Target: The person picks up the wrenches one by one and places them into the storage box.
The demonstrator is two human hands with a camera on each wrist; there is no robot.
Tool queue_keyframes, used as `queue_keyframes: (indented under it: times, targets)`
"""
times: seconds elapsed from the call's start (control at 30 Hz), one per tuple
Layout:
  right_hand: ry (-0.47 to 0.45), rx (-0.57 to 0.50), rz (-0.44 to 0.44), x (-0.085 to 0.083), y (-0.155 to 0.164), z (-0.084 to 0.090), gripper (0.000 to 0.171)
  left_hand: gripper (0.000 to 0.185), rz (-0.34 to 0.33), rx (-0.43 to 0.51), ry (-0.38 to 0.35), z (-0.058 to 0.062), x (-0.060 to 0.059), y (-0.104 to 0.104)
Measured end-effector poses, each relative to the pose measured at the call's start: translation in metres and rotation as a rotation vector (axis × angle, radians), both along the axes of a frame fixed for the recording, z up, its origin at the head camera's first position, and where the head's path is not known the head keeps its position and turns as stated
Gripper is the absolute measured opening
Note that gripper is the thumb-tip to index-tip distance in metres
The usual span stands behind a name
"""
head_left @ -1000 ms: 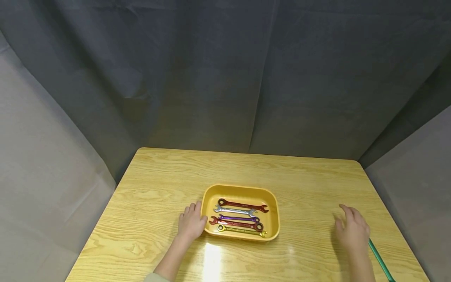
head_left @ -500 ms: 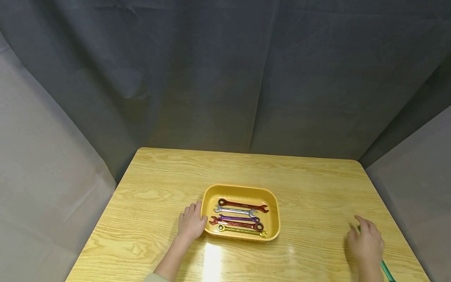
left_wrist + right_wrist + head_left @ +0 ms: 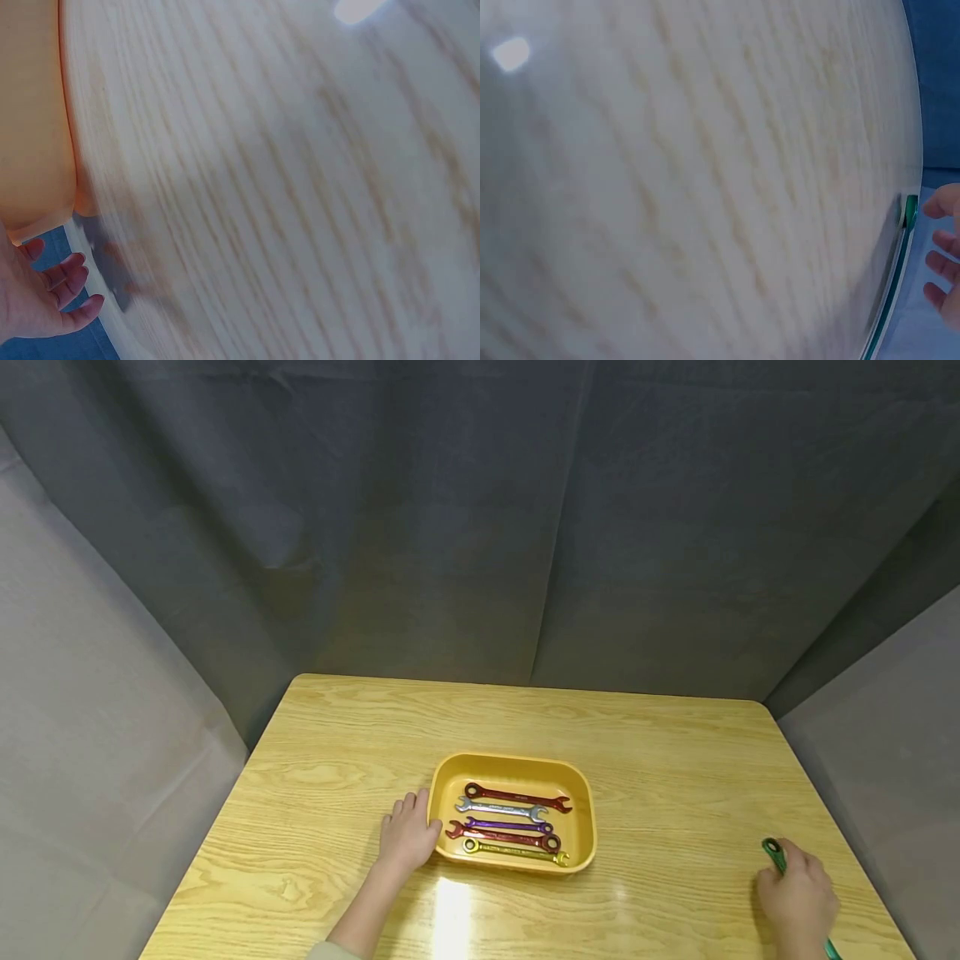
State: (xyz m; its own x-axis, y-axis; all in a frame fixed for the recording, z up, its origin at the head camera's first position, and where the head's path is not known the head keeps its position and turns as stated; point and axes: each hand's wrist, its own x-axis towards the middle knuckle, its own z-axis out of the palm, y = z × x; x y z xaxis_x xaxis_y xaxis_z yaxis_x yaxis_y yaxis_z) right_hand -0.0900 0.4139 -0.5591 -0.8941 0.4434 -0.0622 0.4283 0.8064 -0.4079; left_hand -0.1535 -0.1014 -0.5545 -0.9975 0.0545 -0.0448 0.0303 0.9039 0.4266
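On the left side of the table (image 3: 315, 752) our left hand (image 3: 407, 837) lies flat, fingers straight and relaxed, its edge touching the left wall of the tray (image 3: 517, 763). It grips nothing; it just rests vs. the rim. The left wrist view shows the fingertips (image 3: 71, 281) loose next to the orange wall.

Mid-table, the tray holds five wrenches side by side, all lying roughly left-right: red (image 3: 517, 797) at the back, then silver (image 3: 501, 810), purple (image 3: 507, 825), a second red (image 3: 502, 837) and yellow (image 3: 514, 851) nearest us.

Far right, near the table's edge, lies the green wrench (image 3: 775, 852), ring end pointing away from us, handle running back under our right hand (image 3: 797, 900). We judge that hand is over the handle w/ fingers bent down on it, but whether it really grips we can't tell: the head view hides the fingers, and the right wrist view shows only fingertips (image 3: 943, 241) spread beside the green bar, apart from it there.

Risks, as we judge them: the green wrench sits v. close to the edge, so a loose or off-centre pinch could knock it off the table. The glossy top could also let it skid under the fingers. If the left hand leans harder, the tray may slide right.
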Motion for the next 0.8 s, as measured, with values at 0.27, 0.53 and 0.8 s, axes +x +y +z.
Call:
queue_keyframes:
  times: [0.27, 0.53, 0.8]
  targets:
    - [-0.097, -0.018, -0.067, 0.008, 0.006, -0.005, 0.057, 0.051, 0.0, -0.003, -0.006, 0.0, 0.0, 0.0]
    - [-0.159, -0.044, -0.072, 0.009, 0.012, -0.01, 0.055, 0.05, -0.01, -0.001, -0.01, 0.0, 0.0, -0.001]
    - [-0.215, -0.072, -0.071, 0.009, 0.018, -0.01, 0.053, 0.049, -0.008, 0.001, -0.009, 0.001, 0.0, 0.0]
